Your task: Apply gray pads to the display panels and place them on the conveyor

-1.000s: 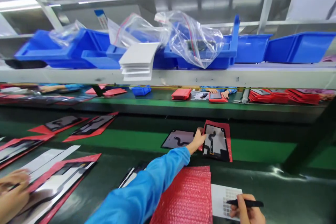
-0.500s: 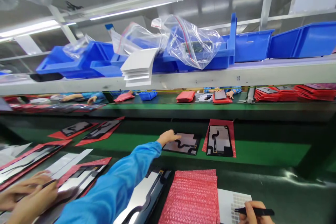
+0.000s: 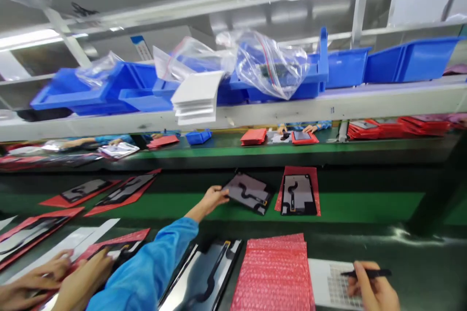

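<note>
Green surface (image 3: pixel 365 206) stretches ahead; at the wearer's twelve o'clock, the left hand (image 3: pixel 214 198), fingers nearly together, grips a dark panel (image 3: pixel 257 188) by its left edge, presumably sparing its face; at two o'clock, the right hand (image 3: pixel 380 292) pinches black tweezers (image 3: pixel 381 273) over a white sheet (image 3: pixel 318 279), probably for fine control.

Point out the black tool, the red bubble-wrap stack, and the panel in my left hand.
Black tool (image 3: pixel 380 273): head view, on its rear end.
Red bubble-wrap stack (image 3: pixel 273 274): head view, middle of its top.
Held panel (image 3: pixel 254 189): head view, on its grey face.
</note>
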The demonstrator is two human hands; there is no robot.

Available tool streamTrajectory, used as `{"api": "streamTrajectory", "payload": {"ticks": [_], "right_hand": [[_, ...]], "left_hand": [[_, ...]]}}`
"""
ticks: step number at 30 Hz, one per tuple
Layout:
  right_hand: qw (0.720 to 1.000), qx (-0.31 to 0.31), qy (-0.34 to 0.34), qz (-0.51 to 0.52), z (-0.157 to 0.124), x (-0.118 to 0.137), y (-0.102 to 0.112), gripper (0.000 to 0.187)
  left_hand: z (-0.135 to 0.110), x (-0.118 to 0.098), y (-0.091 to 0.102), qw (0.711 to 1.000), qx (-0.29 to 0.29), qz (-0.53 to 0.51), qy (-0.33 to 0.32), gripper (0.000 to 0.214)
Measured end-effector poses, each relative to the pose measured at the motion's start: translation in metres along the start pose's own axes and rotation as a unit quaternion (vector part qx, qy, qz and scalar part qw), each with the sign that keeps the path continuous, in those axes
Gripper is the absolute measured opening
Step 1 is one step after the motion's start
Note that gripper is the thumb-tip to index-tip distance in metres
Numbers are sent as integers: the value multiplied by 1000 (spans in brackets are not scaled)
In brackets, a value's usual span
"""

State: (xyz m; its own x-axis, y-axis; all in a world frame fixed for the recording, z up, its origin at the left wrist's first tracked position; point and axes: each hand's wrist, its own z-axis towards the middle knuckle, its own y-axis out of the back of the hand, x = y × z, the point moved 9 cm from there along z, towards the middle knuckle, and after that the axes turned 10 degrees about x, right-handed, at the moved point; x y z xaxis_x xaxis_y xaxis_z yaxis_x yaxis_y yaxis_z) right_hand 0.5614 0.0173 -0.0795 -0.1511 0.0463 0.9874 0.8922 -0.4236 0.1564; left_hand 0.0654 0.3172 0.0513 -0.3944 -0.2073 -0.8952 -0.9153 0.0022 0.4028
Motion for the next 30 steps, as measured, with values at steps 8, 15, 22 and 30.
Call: {"api": "streamTrajectory", "payload": {"ticks": [8,15,22,30], "right_hand": [[996,90,-25,12,0,5,-4,55],[991,126,-36,2,-4,13,-10,53],[986,156,-58,2,-15,21,-8,49],[978,175,-91,-73,-61,17,25,41]], "left_hand": [[-24,-20,10,981,50,-174,-69,40],[-127,1,-83,938,312,-145,-31,64],[-155,47,-143,918,367,134,-67,54],[-188,28,-131,901,279,279,-181,41]]}}
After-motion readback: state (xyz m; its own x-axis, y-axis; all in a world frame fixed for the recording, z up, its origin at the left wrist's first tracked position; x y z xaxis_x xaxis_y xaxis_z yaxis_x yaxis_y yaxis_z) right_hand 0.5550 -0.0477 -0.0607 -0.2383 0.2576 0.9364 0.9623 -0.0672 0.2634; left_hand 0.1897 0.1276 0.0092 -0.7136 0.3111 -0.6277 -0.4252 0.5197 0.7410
